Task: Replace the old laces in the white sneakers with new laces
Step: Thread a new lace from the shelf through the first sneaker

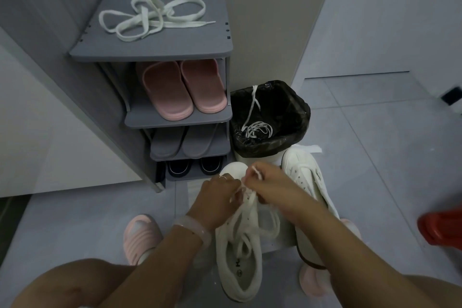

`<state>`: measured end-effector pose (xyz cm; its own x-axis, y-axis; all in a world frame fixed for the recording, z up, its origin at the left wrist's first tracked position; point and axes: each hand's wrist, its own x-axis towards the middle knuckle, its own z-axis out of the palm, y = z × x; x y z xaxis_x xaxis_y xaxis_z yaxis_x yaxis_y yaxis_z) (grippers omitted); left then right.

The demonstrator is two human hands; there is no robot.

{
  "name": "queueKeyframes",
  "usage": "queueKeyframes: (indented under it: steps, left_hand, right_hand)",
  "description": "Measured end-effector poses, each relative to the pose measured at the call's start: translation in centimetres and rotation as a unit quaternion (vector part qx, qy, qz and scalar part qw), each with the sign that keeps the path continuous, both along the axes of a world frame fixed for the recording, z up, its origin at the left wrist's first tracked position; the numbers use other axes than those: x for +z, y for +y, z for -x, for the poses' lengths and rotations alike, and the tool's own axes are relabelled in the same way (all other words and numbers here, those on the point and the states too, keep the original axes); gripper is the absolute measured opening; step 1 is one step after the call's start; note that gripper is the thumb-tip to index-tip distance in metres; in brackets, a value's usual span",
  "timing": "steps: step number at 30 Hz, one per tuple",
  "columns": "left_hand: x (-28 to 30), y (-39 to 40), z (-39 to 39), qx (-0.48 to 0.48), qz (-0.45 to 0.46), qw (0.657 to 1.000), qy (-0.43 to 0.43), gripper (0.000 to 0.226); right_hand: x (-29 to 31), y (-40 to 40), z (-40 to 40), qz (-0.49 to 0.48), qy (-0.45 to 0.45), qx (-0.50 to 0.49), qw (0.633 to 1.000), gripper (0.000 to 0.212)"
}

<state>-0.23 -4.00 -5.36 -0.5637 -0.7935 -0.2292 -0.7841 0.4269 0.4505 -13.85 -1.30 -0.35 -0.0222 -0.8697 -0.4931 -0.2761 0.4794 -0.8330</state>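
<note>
On the near floor, the left hand (220, 195) and right hand (270, 185) each pinch the lace (246, 226) over the near sneaker's (237, 252) eyelets, the right lifting a loop. Pulling one crossing at a time should free it without snagging. Just right lies the second sneaker (308, 182); beyond, a lace sits in the bin (297, 110), and farthest, flat laces (150, 16) wait on the rack (215, 40).

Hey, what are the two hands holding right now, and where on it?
Both hold the lace of the nearer sneaker, near its toe eyelets. The right hand pinches a lace end; the left hand grips the strand beside it.
</note>
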Motion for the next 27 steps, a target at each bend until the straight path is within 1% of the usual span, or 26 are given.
queueKeyframes:
  steps: [1, 2, 4, 5, 6, 8, 9, 10, 11, 12, 13, 14, 15, 16, 18, 19, 20, 21, 22, 23, 24, 25, 26, 27]
  left_hand:
    - [0.0, -0.2, 0.0, 0.003, -0.007, 1.000, 0.018, 0.027]
    - [0.2, -0.3, -0.1, 0.001, -0.028, 0.999, 0.033, 0.036]
    - [0.6, -0.3, 0.0, -0.034, -0.071, 0.994, 0.071, 0.055]
    - [0.9, -0.2, 0.1, -0.055, -0.093, 0.991, 0.079, 0.057]
    - [1.0, 0.0, 0.2, -0.060, -0.108, 0.988, 0.092, 0.051]
    - [1.5, 0.1, 0.4, -0.021, -0.142, 0.979, 0.143, 0.029]
    - [2.0, -0.1, 0.5, 0.003, -0.140, 0.974, 0.176, 0.025]
    - [2.5, -0.3, 0.7, 0.035, -0.126, 0.970, 0.205, 0.027]
    - [3.1, -0.7, 0.8, 0.066, -0.110, 0.965, 0.230, 0.030]
    - [3.7, -1.1, 0.7, 0.109, -0.102, 0.956, 0.253, 0.031]
    - [4.6, -1.4, 0.7, 0.158, -0.100, 0.941, 0.283, 0.030]
    - [5.3, -1.6, 0.5, 0.196, -0.098, 0.925, 0.310, 0.029]
    - [6.1, -1.8, 0.4, 0.218, -0.092, 0.913, 0.331, 0.029]
    - [6.8, -1.9, 0.3, 0.221, -0.080, 0.911, 0.338, 0.029]
    - [7.7, -1.7, 0.2, 0.199, -0.042, 0.922, 0.328, 0.029]
    - [8.1, -1.5, 0.2, 0.194, -0.011, 0.929, 0.314, 0.028]
    - [8.3, -1.4, 0.3, 0.191, 0.024, 0.936, 0.296, 0.029]
    - [8.6, -1.2, 0.3, 0.185, 0.056, 0.940, 0.282, 0.034]
    - [8.7, -1.0, 0.2, 0.179, 0.073, 0.943, 0.270, 0.038]
    - [8.8, -0.9, 0.2, 0.175, 0.071, 0.946, 0.264, 0.040]
    - [8.9, -0.8, 0.1, 0.174, 0.049, 0.948, 0.263, 0.038]
    - [9.0, -0.8, 0.0, 0.178, 0.011, 0.946, 0.271, 0.034]
    - [9.1, -0.7, 0.0, 0.185, -0.032, 0.940, 0.286, 0.030]
    - [9.4, -0.7, -0.1, 0.192, -0.084, 0.929, 0.306, 0.027]
  right_hand:
    - [0.5, -0.2, 0.3, 0.007, -0.039, -0.032, 0.999, 0.014]
    - [0.9, -0.3, 0.4, 0.012, -0.096, -0.066, 0.993, 0.016]
    - [1.6, -0.6, 0.7, 0.015, -0.220, -0.119, 0.968, 0.018]
    - [2.0, -0.8, 0.6, 0.016, -0.262, -0.131, 0.956, 0.019]
    - [2.4, -0.9, 0.4, 0.022, -0.296, -0.139, 0.945, 0.019]
    - [3.0, -1.0, 0.2, 0.041, -0.337, -0.172, 0.925, 0.018]
    - [3.0, -1.1, 0.1, 0.055, -0.316, -0.189, 0.928, 0.015]
    - [2.9, -1.2, 0.2, 0.073, -0.250, -0.192, 0.946, 0.012]
    - [2.6, -1.1, 0.4, 0.095, -0.131, -0.182, 0.970, 0.014]
    - [2.4, -0.9, 0.6, 0.125, 0.020, -0.162, 0.979, 0.022]
    - [2.2, -0.6, 0.7, 0.164, 0.147, -0.141, 0.965, 0.029]
    - [2.1, -0.2, 0.6, 0.210, 0.219, -0.128, 0.944, 0.029]
    - [2.4, 0.3, 0.2, 0.248, 0.231, -0.116, 0.934, 0.021]
    - [2.6, 1.0, -0.5, 0.268, 0.222, -0.085, 0.934, 0.010]
    - [2.7, 2.2, -2.2, 0.261, 0.215, -0.003, 0.941, 0.023]
    - [2.3, 2.7, -2.9, 0.239, 0.216, 0.037, 0.946, 0.024]
    - [1.9, 3.1, -3.5, 0.214, 0.212, 0.060, 0.952, 0.023]
    - [1.3, 3.3, -3.9, 0.195, 0.211, 0.063, 0.956, 0.028]
    - [0.8, 3.5, -4.3, 0.177, 0.202, 0.050, 0.962, 0.038]
    - [0.3, 3.5, -4.5, 0.167, 0.197, 0.032, 0.966, 0.044]
    - [0.1, 3.4, -4.6, 0.174, 0.200, 0.009, 0.964, 0.044]
    - [0.1, 3.2, -4.7, 0.195, 0.206, -0.005, 0.959, 0.039]
    - [0.2, 3.0, -4.8, 0.216, 0.207, 0.001, 0.954, 0.028]
    - [0.3, 2.8, -4.8, 0.223, 0.187, 0.012, 0.957, 0.017]
